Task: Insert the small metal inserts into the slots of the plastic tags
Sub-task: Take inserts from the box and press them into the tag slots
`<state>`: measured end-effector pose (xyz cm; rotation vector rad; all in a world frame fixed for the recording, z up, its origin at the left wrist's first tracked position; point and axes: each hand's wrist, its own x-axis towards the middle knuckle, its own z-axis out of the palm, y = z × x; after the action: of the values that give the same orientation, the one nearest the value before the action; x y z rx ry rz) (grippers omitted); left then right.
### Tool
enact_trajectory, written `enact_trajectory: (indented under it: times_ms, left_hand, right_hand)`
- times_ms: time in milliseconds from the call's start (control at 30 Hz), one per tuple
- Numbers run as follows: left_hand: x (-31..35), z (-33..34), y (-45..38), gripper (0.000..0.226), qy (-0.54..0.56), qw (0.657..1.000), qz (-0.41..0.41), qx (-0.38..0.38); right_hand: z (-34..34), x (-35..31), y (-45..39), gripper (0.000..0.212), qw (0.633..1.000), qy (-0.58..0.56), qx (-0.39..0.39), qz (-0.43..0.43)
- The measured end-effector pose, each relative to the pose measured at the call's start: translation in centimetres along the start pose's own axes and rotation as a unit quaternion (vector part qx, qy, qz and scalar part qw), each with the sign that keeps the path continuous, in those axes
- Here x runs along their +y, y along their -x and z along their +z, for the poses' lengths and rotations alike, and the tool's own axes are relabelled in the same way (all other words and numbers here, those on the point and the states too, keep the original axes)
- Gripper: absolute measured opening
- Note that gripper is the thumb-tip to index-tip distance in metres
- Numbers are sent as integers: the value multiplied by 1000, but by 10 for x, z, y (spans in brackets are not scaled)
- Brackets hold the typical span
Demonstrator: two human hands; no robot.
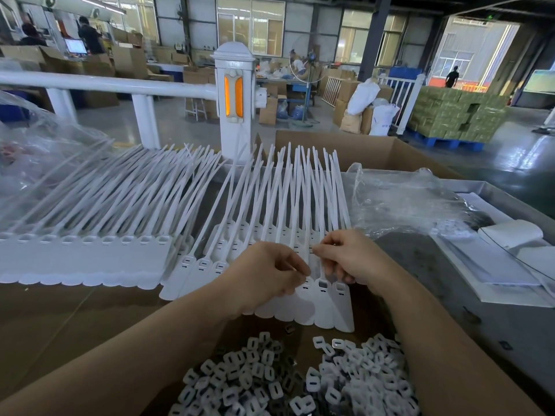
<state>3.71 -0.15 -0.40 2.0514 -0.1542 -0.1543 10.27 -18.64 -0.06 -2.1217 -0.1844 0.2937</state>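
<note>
Tags (322,298) lie fanned in a row on the bench (75,313), heads toward us, tails pointing away. We see both hands working over the right end of that row: left hand (267,273) has fingers curled, pinching down at a tag head, and whether it holds an insert we cannot tell; right hand (342,256) pinches something tiny at its fingertips, likely an insert, too small to confirm. Progress, as we judge it: several heads on the left of this row show dark slots that look filled, the two rightmost look open, so the row seems nearly done. A second batch (81,259) at left appears untouched, so plenty remains. Inserts (300,382) sit in a loose heap just below our wrists, within easy reach. Around: crumpled plastic bag (402,199) at right, cardboard box (360,151) behind, white railing (120,84) beyond. Long tails overlap and crowd the heads.
</note>
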Motion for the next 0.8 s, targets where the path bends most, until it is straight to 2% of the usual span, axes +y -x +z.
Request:
enact_trajectory:
  times_ms: [200, 333, 500, 800]
  left_hand:
    - [12, 8, -12, 8, 57, 998, -9, -24]
    - [22, 16, -22, 3, 60, 998, -18, -6]
    - [22, 27, -30, 4, 59, 998, -23, 31]
    - [21, 37, -30, 7, -50, 998, 44, 7]
  right_hand:
    - [0, 1, 0, 16, 1000, 4, 6, 1]
    - [-1, 1, -2, 15, 1000, 10, 12, 19]
    - [-3, 2, -3, 17, 998, -44, 8, 41]
    - [-4, 7, -6, 16, 997, -53, 32, 46]
